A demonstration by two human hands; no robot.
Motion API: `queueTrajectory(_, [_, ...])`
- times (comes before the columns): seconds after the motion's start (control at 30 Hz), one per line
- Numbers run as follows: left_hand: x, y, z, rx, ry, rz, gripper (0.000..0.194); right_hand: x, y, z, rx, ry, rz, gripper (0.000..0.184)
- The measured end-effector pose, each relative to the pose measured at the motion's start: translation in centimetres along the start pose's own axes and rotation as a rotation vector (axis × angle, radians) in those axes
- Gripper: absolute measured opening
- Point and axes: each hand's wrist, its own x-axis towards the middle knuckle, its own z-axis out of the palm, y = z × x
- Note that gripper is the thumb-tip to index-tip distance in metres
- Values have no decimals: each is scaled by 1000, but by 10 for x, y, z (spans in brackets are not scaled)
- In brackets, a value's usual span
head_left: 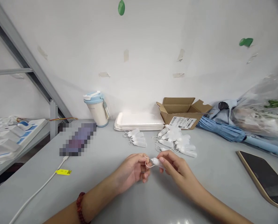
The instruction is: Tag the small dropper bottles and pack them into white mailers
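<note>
"While you're busy there, how far along are you?"

"Partway, I'd judge. At eleven o'clock from me, a small group of bottles (139, 144) lies on the bench (106, 147); at one o'clock, a bigger heap of bottles (176, 137) lies in front of the open carton (183, 120). If the small group is finished, most are left, but I can't tell which lot is done."

"And what's held?"

"My left grip (136, 169) is pinched narrow, thumb and forefinger at the thin tip of one bottle (156, 161), other fingers loosely curled. That bottle points towards nine o'clock, its strap looping below the tip. My right grip (176, 166) clasps its body between thumb and fingers."
</note>
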Motion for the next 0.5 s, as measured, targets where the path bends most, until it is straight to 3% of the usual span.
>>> queueTrajectory(0.5, [-3, 3, 4, -48, 6, -70, 13, -2, -4, 0, -10, 6, -3, 33])
